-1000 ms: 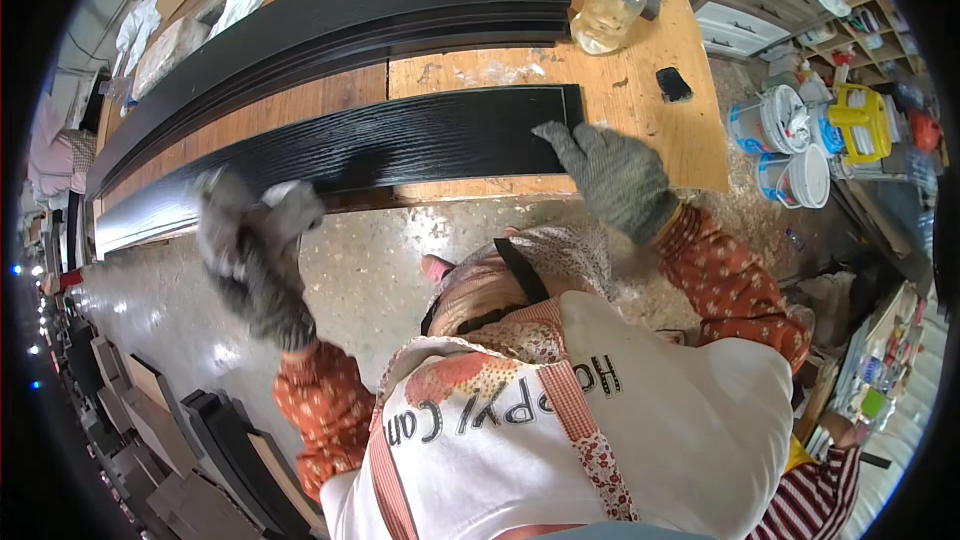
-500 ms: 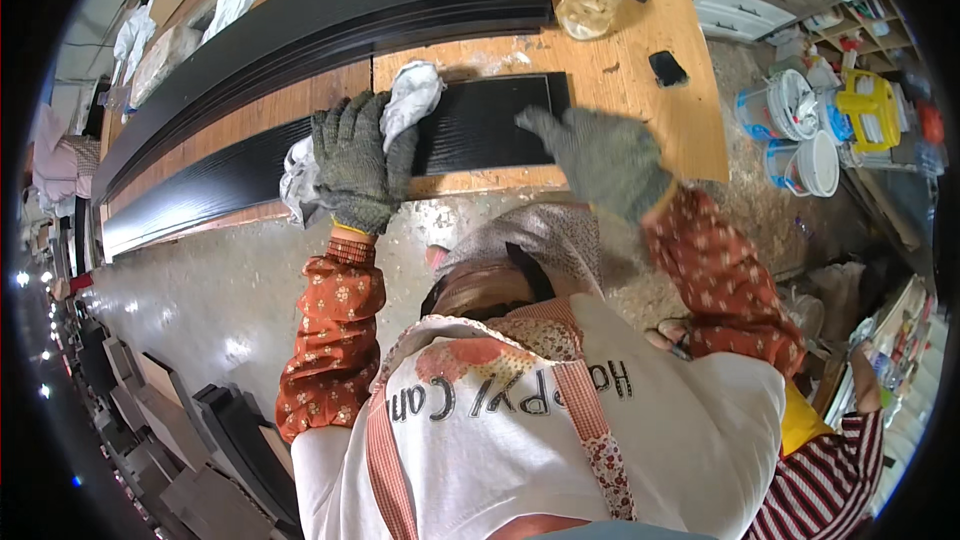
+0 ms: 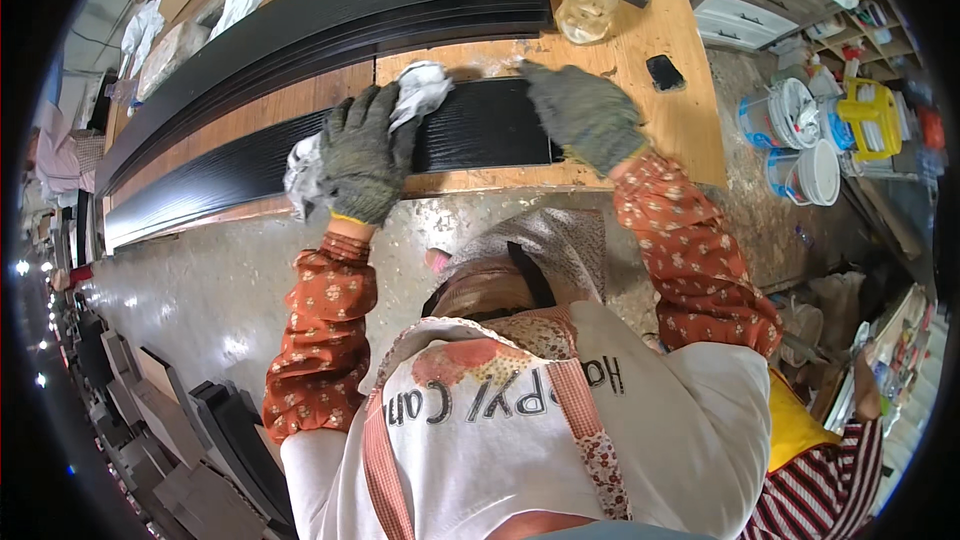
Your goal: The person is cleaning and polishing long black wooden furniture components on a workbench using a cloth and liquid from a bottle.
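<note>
A long black panel with a wood-grain face (image 3: 478, 125) lies along the near edge of the wooden table. My left hand (image 3: 362, 155), in a grey-green knit glove, presses a crumpled white cloth (image 3: 424, 90) against it. The cloth bulges out on both sides of the hand. At the panel's right end is my right hand (image 3: 590, 120), in a matching glove, its fingers stretched out and slightly blurred. Nothing shows in that hand; whether it touches the panel is hard to make out.
Behind lie stacked black mouldings (image 3: 400, 0). A glass jar of cloudy liquid (image 3: 592, 0) stands at the back right, near a small black pad (image 3: 664, 72). White buckets (image 3: 815, 175) and a yellow container (image 3: 868, 118) are on the floor at right. A person in striped clothing (image 3: 825, 485) is at lower right.
My right hand has shifted slightly left, farther over the panel's end. My left hand keeps pressing the cloth in nearly the same place.
</note>
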Tool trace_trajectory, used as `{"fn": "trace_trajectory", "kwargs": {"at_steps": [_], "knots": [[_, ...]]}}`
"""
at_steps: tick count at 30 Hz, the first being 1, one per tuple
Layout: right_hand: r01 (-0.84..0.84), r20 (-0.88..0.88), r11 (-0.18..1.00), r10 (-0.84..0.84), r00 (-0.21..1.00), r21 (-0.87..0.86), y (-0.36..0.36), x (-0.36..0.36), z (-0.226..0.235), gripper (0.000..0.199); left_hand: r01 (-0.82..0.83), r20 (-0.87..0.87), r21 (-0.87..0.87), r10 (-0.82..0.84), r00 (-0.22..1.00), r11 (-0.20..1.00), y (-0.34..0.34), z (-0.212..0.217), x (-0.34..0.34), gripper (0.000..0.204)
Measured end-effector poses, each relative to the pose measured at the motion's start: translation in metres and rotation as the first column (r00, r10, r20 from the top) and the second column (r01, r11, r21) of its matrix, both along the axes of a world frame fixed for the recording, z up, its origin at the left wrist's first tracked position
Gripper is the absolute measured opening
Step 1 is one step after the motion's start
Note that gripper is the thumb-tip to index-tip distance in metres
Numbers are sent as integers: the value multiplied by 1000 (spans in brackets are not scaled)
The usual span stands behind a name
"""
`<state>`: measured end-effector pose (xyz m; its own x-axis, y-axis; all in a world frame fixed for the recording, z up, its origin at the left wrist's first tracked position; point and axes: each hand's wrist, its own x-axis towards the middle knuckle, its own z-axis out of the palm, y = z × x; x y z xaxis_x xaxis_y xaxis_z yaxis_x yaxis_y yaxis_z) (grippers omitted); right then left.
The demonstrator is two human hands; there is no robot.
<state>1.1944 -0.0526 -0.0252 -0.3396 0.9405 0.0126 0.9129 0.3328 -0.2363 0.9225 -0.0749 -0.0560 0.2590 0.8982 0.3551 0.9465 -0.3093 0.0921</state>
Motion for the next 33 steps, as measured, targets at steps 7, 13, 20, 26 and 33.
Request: {"fn": "trace_trajectory", "kwargs": {"at_steps": [7,13,20,26,33], "knots": [[368,-691,918,-170,702,149,-27,55,-41,33,404,34,-148,-404,914,903,-4,43,111,55],[434,-651,901,-321,688,14,-64,56,-33,31,-27,10,-49,27,1000,998,21,32,63,43],[455,-647,881,-272,712,130,-70,54,-29,32,363,193,169,-392,900,916,-6,5,77,56],[250,-561,958,-131,818,141,-84,41,-32,37,234,-95,-109,-245,965,966,24,3,-34,80],[44,-214,940,32,976,338,-105,19,-36,34,215,-142,-281,-262,954,935,17,29,-10,120]]}}
